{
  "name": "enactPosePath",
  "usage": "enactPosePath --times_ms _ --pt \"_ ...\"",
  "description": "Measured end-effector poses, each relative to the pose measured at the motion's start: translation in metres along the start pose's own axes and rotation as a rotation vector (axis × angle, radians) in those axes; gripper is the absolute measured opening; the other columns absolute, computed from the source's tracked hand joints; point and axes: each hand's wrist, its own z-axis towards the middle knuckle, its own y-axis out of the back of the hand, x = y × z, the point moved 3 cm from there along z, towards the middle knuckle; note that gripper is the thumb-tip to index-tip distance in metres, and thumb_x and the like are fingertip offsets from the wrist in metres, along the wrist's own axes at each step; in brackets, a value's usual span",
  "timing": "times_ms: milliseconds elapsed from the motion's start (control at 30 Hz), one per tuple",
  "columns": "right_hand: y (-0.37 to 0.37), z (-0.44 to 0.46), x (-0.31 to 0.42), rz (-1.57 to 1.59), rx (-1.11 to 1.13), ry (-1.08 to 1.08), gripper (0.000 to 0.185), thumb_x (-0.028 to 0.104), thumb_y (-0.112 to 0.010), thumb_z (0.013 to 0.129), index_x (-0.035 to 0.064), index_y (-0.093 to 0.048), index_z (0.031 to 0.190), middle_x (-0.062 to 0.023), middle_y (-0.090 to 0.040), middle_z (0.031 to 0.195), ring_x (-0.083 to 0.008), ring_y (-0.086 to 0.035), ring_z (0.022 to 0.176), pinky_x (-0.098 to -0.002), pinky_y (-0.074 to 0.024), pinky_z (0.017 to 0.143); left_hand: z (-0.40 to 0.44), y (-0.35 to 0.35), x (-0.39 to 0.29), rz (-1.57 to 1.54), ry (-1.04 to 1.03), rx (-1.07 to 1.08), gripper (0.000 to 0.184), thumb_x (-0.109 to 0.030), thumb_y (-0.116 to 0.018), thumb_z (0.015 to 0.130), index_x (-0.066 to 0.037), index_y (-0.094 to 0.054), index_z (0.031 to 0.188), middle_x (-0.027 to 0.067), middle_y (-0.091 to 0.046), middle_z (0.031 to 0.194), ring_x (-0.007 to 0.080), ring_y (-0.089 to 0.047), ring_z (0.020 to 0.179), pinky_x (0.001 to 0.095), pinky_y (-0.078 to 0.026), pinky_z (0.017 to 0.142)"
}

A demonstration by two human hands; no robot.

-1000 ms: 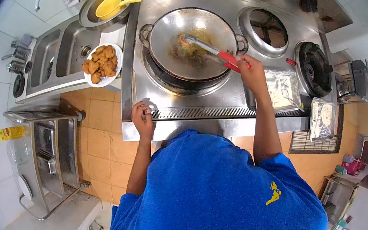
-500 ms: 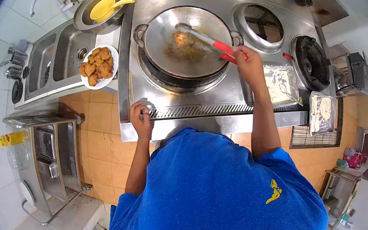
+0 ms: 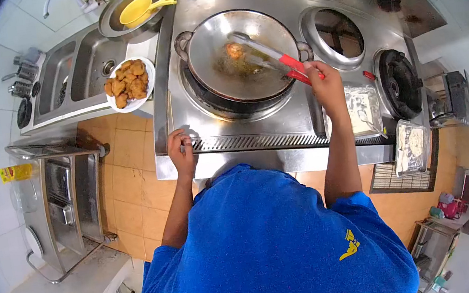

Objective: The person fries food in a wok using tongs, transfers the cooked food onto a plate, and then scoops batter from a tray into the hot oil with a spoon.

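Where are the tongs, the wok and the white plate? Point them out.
Tongs (image 3: 292,63): head view, on the red handle.
Wok (image 3: 238,89): head view, on the bare inner wall.
White plate (image 3: 136,104): head view, on the near rim.

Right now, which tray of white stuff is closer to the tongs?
The stovetop tray by the right hand; the corner tray sits farther right, farther from the wok.

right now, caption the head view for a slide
Right hand holding red-handled metal tongs over a round metal wok, left hand at the flat steel cooktop.
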Motion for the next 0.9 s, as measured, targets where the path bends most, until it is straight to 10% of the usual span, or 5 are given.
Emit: enactPosePath --times_ms 433,567,667,767,900 --pt "-0.001 0.018 -0.022 -0.039 -0.050 0.097 0.030 0.028 -0.058 0.088 -0.0002 -0.065 0.091 0.0026 -0.049 0.057 -0.0054 -0.042 0.048 -0.0236 -0.0311 0.044 0.001 0.000 0.003 0.020 -0.028 -0.013 0.011 -0.009 -0.054 0.081 0.001 -0.057 0.078 0.0164 -0.056 0.099 0.0275 -0.054 0.094 0.0335 -0.042 0.081" --pt "-0.006 0.015 -0.018 0.000 0.009 -0.035 0.032 0.031 -0.057 0.086 0.0017 -0.066 0.094 -0.0185 -0.066 0.078 -0.0271 -0.064 0.074 -0.0339 -0.0473 0.068 0.000 -0.002 0.001 -0.010 -0.017 -0.005 0.011 -0.010 -0.054 0.081 0.001 -0.057 0.078 0.0171 -0.056 0.098 0.0279 -0.054 0.094 0.0338 -0.043 0.082" --pt "-0.003 0.010 -0.011 0.053 -0.116 0.077 0.029 0.028 -0.058 0.088 0.0004 -0.066 0.093 -0.0014 -0.054 0.060 -0.0082 -0.044 0.050 -0.0255 -0.0357 0.047 -0.001 -0.001 0.002 -0.008 -0.007 0.002 0.011 -0.009 -0.054 0.081 0.001 -0.057 0.078 0.0172 -0.056 0.099 0.0281 -0.055 0.093 0.0337 -0.043 0.081" --pt "0.003 0.004 -0.019 -0.144 -0.171 0.074 0.032 0.032 -0.057 0.087 0.0024 -0.066 0.093 -0.0200 -0.065 0.078 -0.0295 -0.065 0.072 -0.0352 -0.0482 0.066 -0.001 -0.002 0.003 -0.004 -0.018 -0.016 0.010 -0.009 -0.054 0.080 0.001 -0.057 0.078 0.0172 -0.056 0.099 0.0279 -0.055 0.092 0.0335 -0.043 0.081" --pt "-0.016 -0.006 -0.022 -0.180 -0.127 0.121 0.028 0.029 -0.057 0.088 0.0032 -0.065 0.092 -0.0193 -0.064 0.076 -0.0292 -0.065 0.070 -0.0352 -0.0483 0.064 0.000 -0.001 0.000 -0.011 -0.020 -0.016 0.010 -0.009 -0.055 0.080 0.001 -0.057 0.078 0.0173 -0.056 0.099 0.0278 -0.055 0.092 0.0335 -0.043 0.080"
